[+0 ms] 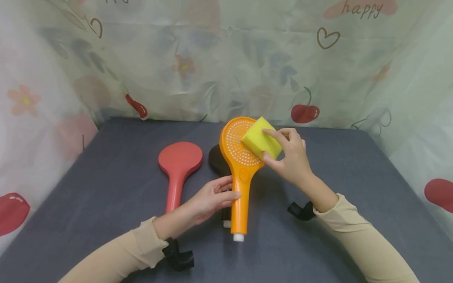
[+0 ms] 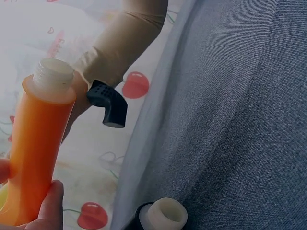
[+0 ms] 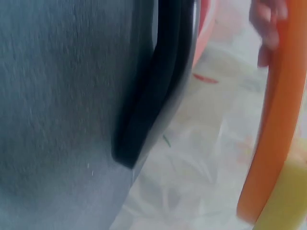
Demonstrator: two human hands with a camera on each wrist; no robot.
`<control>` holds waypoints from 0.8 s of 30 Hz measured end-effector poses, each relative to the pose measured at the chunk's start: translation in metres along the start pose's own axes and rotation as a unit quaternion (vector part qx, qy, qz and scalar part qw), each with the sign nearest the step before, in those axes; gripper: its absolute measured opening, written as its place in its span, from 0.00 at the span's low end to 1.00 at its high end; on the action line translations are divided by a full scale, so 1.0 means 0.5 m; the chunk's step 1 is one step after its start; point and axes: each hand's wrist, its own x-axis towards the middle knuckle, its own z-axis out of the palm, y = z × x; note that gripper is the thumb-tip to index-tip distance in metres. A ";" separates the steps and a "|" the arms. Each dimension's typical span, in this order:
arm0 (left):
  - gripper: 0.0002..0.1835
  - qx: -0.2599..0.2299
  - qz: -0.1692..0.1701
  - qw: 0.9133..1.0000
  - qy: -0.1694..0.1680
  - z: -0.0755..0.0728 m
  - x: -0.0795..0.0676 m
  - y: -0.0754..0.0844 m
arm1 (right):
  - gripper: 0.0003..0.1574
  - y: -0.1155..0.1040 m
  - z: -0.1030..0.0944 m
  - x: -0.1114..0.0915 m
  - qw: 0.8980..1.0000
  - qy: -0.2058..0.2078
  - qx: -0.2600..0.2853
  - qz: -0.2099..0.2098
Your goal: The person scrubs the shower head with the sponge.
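An orange shower head [image 1: 242, 177] is held up off the table, its face of white nozzles turned toward the head camera. My left hand [image 1: 212, 198] grips its handle, thumb across the front; the white threaded end [image 2: 54, 72] points down. With thumb and fingers my right hand [image 1: 291, 157] pinches a yellow sponge [image 1: 262, 138], which overlaps the right side of the nozzle face. In the right wrist view the sponge [image 3: 285, 201] lies against the orange head [image 3: 276, 143]. Behind the orange one, a black shower head [image 1: 218, 159] lies on the table, partly hidden.
A red shower head [image 1: 180, 157] lies on the dark grey table [image 1: 329, 165] left of the black one, its lower handle hidden by my left forearm. Black wrist mounts [image 1: 301, 211] sit at both wrists. Patterned curtains [image 1: 226, 70] enclose the table's back and sides.
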 end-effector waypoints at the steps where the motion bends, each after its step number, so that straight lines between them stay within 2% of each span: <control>1: 0.32 0.001 0.000 1.000 0.003 -0.001 0.000 0.001 | 0.31 -0.005 0.001 -0.004 1.000 -0.002 0.002 -0.008; 7: 0.33 0.001 0.001 1.000 0.004 -0.006 0.000 0.002 | 0.30 -0.027 0.008 -0.029 0.998 -0.019 0.005 -0.060; 11: 0.33 -0.002 0.000 1.000 0.003 -0.005 -0.002 0.002 | 0.30 -0.023 0.009 -0.031 0.997 -0.018 -0.007 -0.078; 15: 0.34 0.001 -0.002 1.000 0.005 -0.004 -0.003 0.001 | 0.30 -0.005 0.003 -0.020 0.998 -0.006 -0.015 -0.059; 24: 0.33 0.001 -0.004 1.000 0.000 -0.008 -0.002 0.002 | 0.30 0.027 -0.010 0.001 0.999 0.025 -0.027 0.026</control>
